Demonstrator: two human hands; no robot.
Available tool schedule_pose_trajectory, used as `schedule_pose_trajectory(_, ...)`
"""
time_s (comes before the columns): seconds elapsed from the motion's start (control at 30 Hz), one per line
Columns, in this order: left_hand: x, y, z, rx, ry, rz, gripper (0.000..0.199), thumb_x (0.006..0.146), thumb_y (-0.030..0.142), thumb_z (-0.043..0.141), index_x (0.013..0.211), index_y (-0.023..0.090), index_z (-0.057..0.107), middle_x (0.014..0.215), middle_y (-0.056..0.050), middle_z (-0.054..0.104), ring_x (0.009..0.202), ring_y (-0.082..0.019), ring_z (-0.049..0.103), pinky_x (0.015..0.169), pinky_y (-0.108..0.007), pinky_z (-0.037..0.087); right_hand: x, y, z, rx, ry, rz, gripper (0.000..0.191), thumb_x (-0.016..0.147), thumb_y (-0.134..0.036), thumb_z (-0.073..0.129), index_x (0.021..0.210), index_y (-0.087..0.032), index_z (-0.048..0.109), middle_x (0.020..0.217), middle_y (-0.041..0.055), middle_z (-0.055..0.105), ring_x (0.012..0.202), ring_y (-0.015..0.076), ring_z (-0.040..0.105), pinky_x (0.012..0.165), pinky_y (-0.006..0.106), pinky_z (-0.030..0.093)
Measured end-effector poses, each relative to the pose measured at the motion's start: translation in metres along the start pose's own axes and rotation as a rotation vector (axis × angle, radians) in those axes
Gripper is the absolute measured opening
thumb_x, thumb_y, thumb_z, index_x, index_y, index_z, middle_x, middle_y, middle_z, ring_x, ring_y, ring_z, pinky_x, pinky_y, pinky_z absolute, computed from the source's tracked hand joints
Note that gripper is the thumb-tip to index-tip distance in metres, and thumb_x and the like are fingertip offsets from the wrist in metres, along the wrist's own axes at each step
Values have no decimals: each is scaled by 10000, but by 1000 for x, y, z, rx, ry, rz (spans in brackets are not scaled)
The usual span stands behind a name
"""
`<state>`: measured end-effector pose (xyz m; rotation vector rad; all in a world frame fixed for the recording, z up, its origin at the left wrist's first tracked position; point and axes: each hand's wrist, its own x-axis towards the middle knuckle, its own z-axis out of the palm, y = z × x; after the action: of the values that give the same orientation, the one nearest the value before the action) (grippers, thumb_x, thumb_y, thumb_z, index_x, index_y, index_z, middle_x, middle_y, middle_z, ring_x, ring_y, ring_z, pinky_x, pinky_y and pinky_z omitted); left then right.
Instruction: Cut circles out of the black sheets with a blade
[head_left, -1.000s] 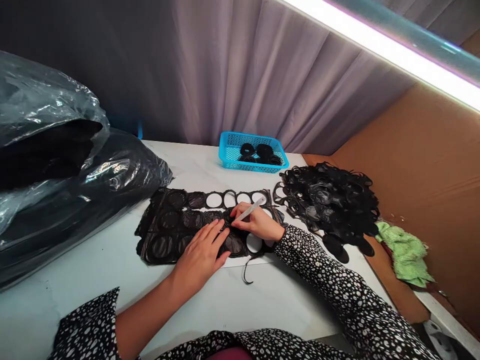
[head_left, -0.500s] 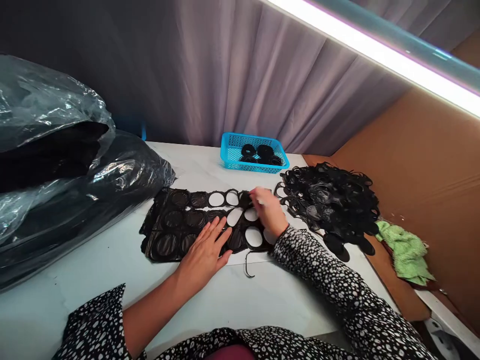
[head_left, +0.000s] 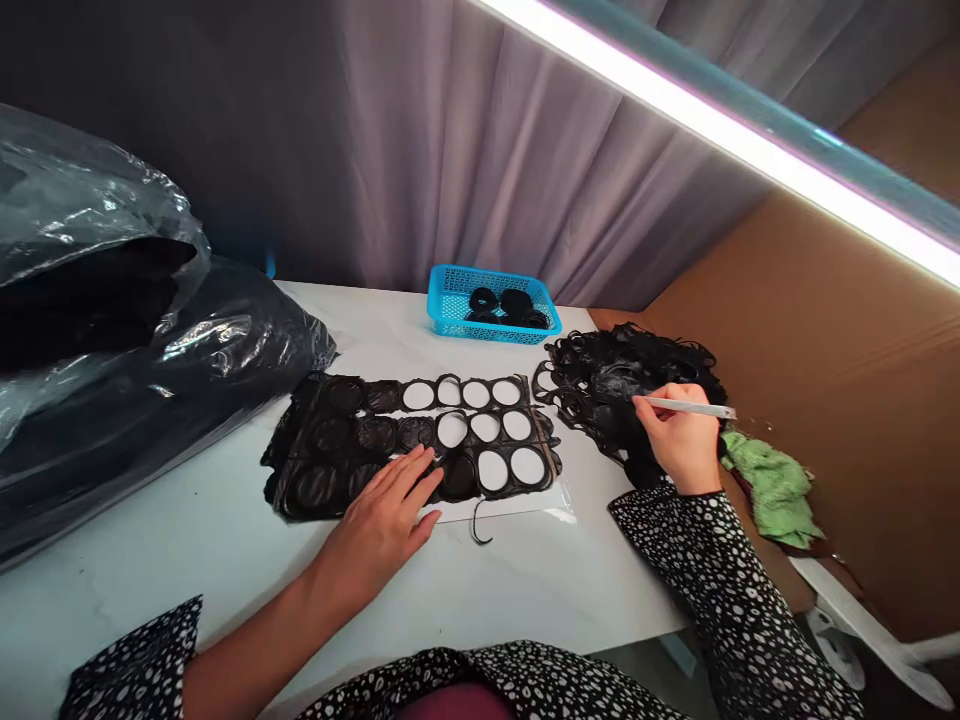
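Observation:
A black sheet with rows of round cut-outs (head_left: 315,440) lies on the white table; several circles at its right show white. My left hand (head_left: 386,505) rests on its lower middle with the fingers spread. Over the front of a pile of black discs and scraps (head_left: 600,375), my right hand (head_left: 681,430) is closed round a thin white, pen-like tool (head_left: 694,406). Whether a black piece is also between its fingertips cannot be told. A thin curved black strip (head_left: 478,528) lies just below the sheet.
A blue basket (head_left: 495,328) with black rings stands behind the sheet. Large plastic bags with black material (head_left: 225,330) fill the left. A green cloth (head_left: 772,490) lies at the right, and a bright tube lamp (head_left: 712,120) crosses above.
My right hand has moved right, from the sheet to the black pile. One more hole in the sheet's top row shows white. My left hand stays on the sheet.

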<state>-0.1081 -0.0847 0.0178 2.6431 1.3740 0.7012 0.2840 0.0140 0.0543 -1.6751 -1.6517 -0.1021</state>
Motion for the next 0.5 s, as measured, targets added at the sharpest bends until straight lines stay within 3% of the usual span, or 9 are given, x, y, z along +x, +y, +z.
schedule_pose_trajectory(0.07,-7,6,-1,-3,-26,10,356,984,266,481,1319,187,572,1403,-107,560,1328,-267,497,1088,-444,457,-13,-35,2,224,-113,7,225,843,-378,599,696,-208,582,784,59,604,735,208,560,667,345,460)
schedule_pose_trajectory(0.17,-16,11,2,28,-69,41,389,990,289,482,1360,188,542,1434,-113,533,1351,-273,472,1089,-449,453,-40,-95,18,591,-470,-54,181,876,-331,617,752,-200,606,925,63,666,839,200,621,747,347,502)
schedule_pose_trajectory(0.23,-19,11,5,46,-82,59,412,992,307,484,1383,184,520,1457,-122,507,1369,-279,447,1095,-461,441,-58,-126,34,744,-738,-154,169,889,-289,610,747,-200,589,947,56,680,893,197,639,797,353,512)
schedule_pose_trajectory(0.27,-20,11,6,49,-87,66,419,992,315,486,1388,183,514,1466,-125,497,1376,-283,438,1100,-467,433,-66,-137,42,776,-808,-177,169,884,-267,618,736,-200,573,948,55,682,900,194,642,802,351,513)
schedule_pose_trajectory(0.37,-20,10,6,43,-108,73,425,991,322,494,1394,187,508,1485,-130,471,1392,-288,412,1112,-477,414,-80,-149,60,770,-866,-189,176,860,-211,637,714,-199,539,947,54,671,894,187,637,787,335,510)
schedule_pose_trajectory(0.5,-20,10,6,53,-114,80,407,991,308,492,1377,183,523,1481,-144,471,1392,-294,410,1110,-478,413,-81,-145,69,723,-866,-195,174,853,-188,649,714,-195,545,955,48,659,875,177,621,772,315,492)
